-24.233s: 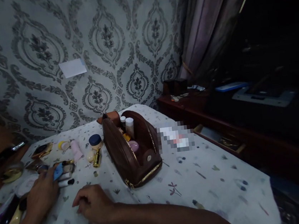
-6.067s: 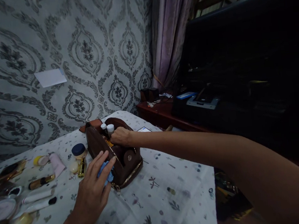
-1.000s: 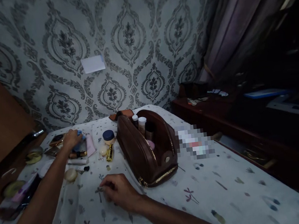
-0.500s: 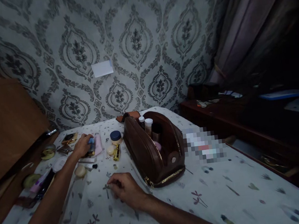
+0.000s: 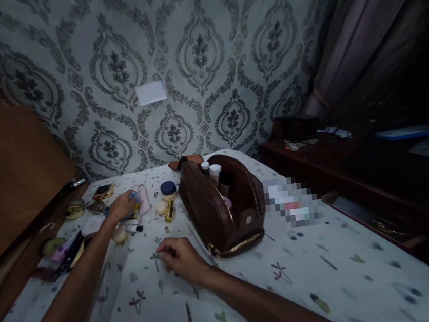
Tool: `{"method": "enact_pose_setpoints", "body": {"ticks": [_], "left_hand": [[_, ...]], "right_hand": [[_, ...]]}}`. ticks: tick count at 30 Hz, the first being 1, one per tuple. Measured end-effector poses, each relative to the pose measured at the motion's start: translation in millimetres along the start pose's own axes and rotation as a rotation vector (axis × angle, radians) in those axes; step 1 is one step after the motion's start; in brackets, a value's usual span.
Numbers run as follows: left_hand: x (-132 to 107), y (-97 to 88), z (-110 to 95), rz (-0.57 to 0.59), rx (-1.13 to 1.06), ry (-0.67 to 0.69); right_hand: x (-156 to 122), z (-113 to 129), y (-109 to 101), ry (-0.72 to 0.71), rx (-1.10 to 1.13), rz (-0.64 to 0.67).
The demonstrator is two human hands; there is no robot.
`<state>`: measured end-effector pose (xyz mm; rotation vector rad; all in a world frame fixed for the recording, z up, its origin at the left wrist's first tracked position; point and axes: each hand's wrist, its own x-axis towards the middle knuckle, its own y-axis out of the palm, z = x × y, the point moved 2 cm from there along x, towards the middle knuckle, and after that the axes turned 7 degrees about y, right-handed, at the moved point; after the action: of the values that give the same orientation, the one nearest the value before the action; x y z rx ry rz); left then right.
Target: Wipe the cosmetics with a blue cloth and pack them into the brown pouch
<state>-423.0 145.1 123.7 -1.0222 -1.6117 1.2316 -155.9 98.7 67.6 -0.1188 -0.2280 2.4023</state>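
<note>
A brown leather toiletry bag (image 5: 220, 214) stands open on the table, with white-capped bottles (image 5: 213, 174) upright inside. My left hand (image 5: 122, 207) reaches to the cosmetics left of the bag and is closed on a small blue item (image 5: 134, 197), beside a pink tube (image 5: 143, 199). A jar with a dark blue lid (image 5: 168, 189) and a gold tube (image 5: 169, 212) lie between that hand and the bag. My right hand (image 5: 181, 258) rests on the floral tablecloth (image 5: 289, 276) in front of the bag, fingers curled; what they hold, if anything, is hidden.
More cosmetics lie scattered at the table's left edge (image 5: 65, 245). A wooden headboard (image 5: 6, 169) rises on the left. A dark wooden sideboard (image 5: 340, 177) with an open drawer stands right of the table. Patterned wallpaper and a curtain are behind.
My left hand has drawn slightly back toward me from the cosmetics pile, still closed on the blue item. My right hand stays put on the cloth. The view shifted a little.
</note>
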Motion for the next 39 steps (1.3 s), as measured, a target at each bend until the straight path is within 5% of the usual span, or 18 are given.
{"method": "enact_pose_setpoints", "body": {"ticks": [7, 13, 18, 21, 27, 34, 39], "left_hand": [[-17, -4.8, -23, -0.068, 0.055, 0.119], [-28, -0.8, -36, 0.008, 0.075, 0.070], [-54, 4.9, -61, -0.042, 0.053, 0.235], [-67, 9.1, -64, -0.103, -0.036, 0.301], [-90, 17.5, -58, -0.066, -0.261, 0.166], [-112, 14.7, -74, -0.192, -0.470, 0.431], [-115, 25.0, -66, -0.225, -0.652, 0.479]], "right_hand": [[1, -3, 1, -0.050, -0.066, -0.018], [3, -7, 1, -0.081, -0.105, -0.057], [3, -5, -1, -0.125, -0.180, -0.080], [3, -3, -2, -0.139, -0.206, -0.084], [3, -2, -4, -0.130, -0.183, -0.085], [0, 1, -9, -0.142, -0.137, -0.183], [-2, 3, -9, -0.056, -0.083, -0.184]]}}
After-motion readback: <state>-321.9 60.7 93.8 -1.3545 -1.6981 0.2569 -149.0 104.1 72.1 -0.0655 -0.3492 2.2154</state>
